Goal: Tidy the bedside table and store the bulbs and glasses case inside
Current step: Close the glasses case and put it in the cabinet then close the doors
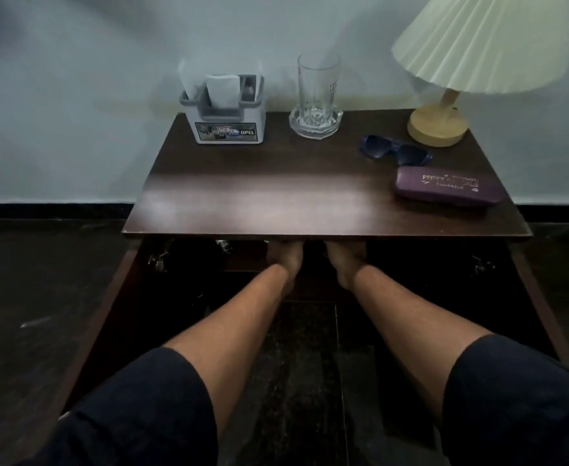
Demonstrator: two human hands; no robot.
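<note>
the purple glasses case (pixel 448 186) lies shut near the front right corner of the counter (pixel 276 196), its long axis along the front edge, slightly turned. both hands reach under the front edge into the open cupboard; the right grip (pixel 345 260) is nearer to the case than the left grip (pixel 284 258). fingers are hidden, so i cannot tell how open they are. no bulbs are clearly visible.

Bare tabletop (pixel 276 196) front-left; glasses case (pixel 447 186), sunglasses (pixel 395 150), lamp (pixel 439 126) crowding right.
</note>
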